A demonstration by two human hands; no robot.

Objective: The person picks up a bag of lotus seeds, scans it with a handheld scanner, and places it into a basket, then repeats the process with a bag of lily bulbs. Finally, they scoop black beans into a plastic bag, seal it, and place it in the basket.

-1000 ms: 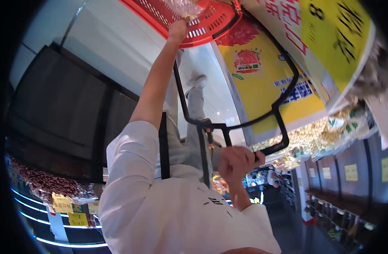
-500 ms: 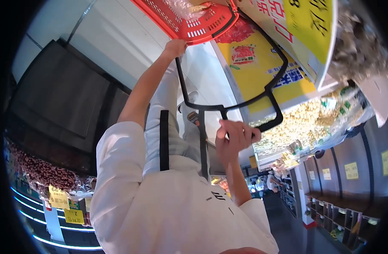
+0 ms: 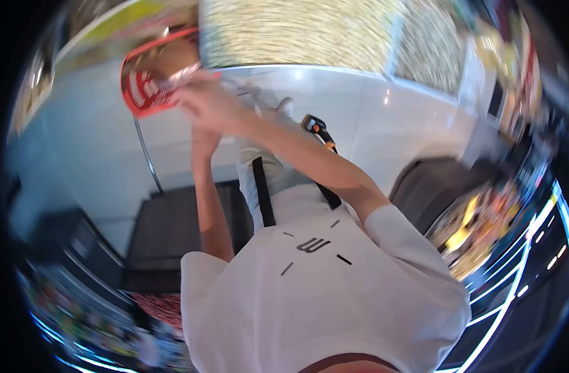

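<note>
A red plastic shopping basket (image 3: 153, 107) hangs tilted in front of me at the upper left, blurred by motion. My left hand (image 3: 205, 138) is closed at its near right edge, partly covered by my other hand. Crossing over from the right, my right hand (image 3: 200, 102) lies over the left one at the basket's rim, its fingers smeared so that I cannot tell their grip. The black handle does not show here. Something brownish, too blurred to name, shows inside the basket.
A display bin of pale loose goods (image 3: 297, 34) lies ahead, beside a bin of greyish goods (image 3: 424, 50). Dark cabinets (image 3: 172, 230) stand at my left. A black handheld device with orange parts (image 3: 318, 127) hangs by my leg above the light floor (image 3: 353, 118).
The view has turned, and the basket now appears farther left. My right hand has left the outstretched part of the black handle and come across to my left hand at the rim.
</note>
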